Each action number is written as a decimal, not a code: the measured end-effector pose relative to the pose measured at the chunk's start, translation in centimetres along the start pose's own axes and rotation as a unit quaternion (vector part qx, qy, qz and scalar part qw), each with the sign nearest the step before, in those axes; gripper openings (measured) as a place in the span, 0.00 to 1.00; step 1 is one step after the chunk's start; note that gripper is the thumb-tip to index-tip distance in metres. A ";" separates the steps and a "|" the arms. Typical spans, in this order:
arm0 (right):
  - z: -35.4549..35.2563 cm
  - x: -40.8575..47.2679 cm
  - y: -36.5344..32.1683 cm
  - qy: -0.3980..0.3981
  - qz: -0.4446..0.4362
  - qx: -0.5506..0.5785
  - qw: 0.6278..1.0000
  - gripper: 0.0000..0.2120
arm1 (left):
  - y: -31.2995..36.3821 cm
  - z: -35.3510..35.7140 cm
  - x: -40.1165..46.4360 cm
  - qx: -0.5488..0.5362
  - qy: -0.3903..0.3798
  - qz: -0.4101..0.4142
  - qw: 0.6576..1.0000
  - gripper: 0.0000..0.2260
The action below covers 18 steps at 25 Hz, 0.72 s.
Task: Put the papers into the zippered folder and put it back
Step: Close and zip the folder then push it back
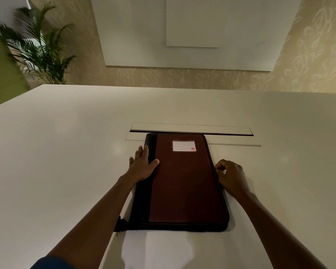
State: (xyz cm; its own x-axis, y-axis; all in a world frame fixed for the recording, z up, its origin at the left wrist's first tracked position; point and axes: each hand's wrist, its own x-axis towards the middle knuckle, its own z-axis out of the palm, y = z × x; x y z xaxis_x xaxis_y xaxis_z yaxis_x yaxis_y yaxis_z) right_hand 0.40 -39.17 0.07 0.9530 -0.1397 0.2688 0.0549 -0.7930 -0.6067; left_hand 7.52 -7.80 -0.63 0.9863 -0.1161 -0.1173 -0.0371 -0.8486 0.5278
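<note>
White table (66, 152), left hand (142, 166) flat (fingers spread) on zippered folder (182, 181), right hand (231, 176) pinching its edge

The zippered folder (182, 181) lies closed, so nothing inside it can be seen. Printing on its white label (184, 146) is too small to read. The right hand (232, 176) curls at the folder's right edge, its fingertips tucked under; whether its grip pinches the zipper pull cannot be told. The left hand (142, 166) covers part of the black spine. Both forearms run off the bottom edge. The slot (192, 133) in the surface (56, 152) is dark inside.
</note>
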 end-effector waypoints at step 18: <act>2.7 10.8 1.1 -0.003 0.027 -0.039 0.999 0.07 | 2.6 0.1 6.2 0.134 0.027 0.065 0.988 0.33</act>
State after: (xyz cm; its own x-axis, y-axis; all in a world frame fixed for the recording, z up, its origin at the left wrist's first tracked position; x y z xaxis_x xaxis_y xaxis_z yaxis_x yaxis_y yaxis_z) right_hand 11.58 -39.97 0.25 0.9560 -0.1790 0.2325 -0.0186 -0.8279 -0.5605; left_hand 13.56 -10.77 -0.06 0.9772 -0.2120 -0.0131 -0.1989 -0.9350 0.2935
